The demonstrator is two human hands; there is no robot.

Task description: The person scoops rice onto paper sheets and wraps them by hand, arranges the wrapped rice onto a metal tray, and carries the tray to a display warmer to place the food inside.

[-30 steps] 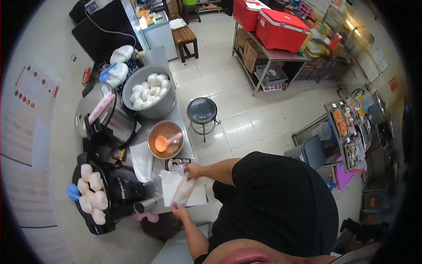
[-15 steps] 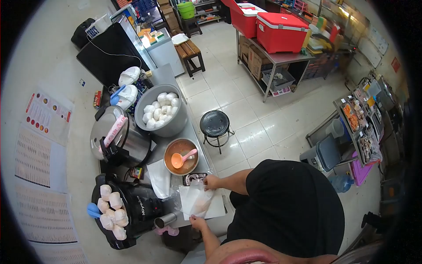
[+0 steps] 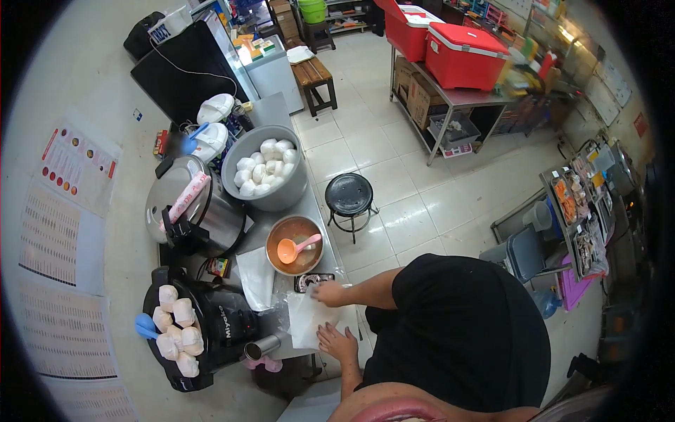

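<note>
Left hand lay spread on a white sheet near the bench's corner; right hand's grip was unclear; a black stool stood on tiled floor.

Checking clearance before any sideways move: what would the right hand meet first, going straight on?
Past the white sheet beneath it, the right hand would probably meet the clear film first, then the white plastic; their heights are hard to judge from this view.
</note>
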